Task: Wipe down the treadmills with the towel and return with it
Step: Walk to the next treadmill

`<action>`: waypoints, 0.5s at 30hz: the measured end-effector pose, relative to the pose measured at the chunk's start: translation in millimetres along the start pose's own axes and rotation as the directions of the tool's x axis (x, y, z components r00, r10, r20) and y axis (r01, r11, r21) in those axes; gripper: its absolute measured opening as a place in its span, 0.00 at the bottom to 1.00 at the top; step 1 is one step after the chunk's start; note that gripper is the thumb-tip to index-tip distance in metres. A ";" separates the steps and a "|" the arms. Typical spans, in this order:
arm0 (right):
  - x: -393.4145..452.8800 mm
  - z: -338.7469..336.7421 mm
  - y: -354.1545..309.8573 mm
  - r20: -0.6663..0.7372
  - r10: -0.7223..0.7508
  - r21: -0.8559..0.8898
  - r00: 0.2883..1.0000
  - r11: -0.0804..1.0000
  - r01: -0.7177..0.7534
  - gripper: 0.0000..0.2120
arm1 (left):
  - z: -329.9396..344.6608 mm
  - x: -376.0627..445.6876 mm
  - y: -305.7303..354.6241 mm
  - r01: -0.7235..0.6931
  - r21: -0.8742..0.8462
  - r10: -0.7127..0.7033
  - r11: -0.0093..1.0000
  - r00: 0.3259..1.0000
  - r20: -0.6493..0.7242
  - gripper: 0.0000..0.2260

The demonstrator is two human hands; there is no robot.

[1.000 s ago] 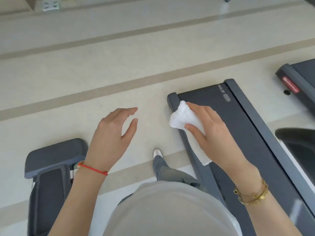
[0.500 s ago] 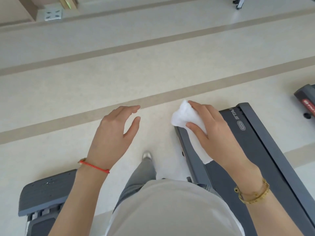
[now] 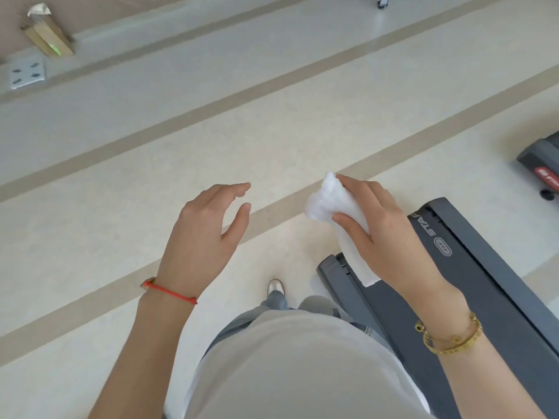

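Right hand (image 3: 384, 234) grip pinches the white towel (image 3: 329, 204) above the treadmill (image 3: 472, 285) at lower right; left hand (image 3: 205, 234) hovers, fingers relaxed, holding nothing.

Towel (image 3: 326, 204) in right hand (image 3: 384, 234), above treadmill (image 3: 472, 285) end; left hand (image 3: 202, 237) beside

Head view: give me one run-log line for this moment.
right hand grips towel | left hand empty | treadmill at right | walking

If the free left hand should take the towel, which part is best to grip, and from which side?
Probably the bunched end of the towel, from the left. It sticks out past the right hand toward the open left hand; the tail hangs under the palm.
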State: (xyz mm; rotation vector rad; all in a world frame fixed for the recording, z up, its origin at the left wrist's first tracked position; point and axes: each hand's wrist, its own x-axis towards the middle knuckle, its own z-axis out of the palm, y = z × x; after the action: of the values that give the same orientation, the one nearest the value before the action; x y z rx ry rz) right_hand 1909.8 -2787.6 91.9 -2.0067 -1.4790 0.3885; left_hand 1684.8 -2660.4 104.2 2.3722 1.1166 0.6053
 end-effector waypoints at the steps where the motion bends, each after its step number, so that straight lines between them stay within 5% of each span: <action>1: 11.7 -0.1 -0.2 -0.016 0.013 0.002 1.000 1.000 -0.013 0.22 | 0.3 17.5 -3.0 -0.018 -0.001 0.018 1.000 1.000 0.017 0.12; 15: 149.3 -40.6 93.8 -0.270 0.376 0.019 0.887 0.923 -0.385 0.21 | 99.5 296.3 25.5 -0.363 -0.139 0.388 0.921 0.870 0.305 0.12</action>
State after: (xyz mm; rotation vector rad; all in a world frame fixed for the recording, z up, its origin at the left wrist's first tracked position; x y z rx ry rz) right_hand 2053.4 -2677.9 82.1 -2.2767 -0.9290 0.2344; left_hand 1926.4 -2460.6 96.6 2.5192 0.4795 0.3465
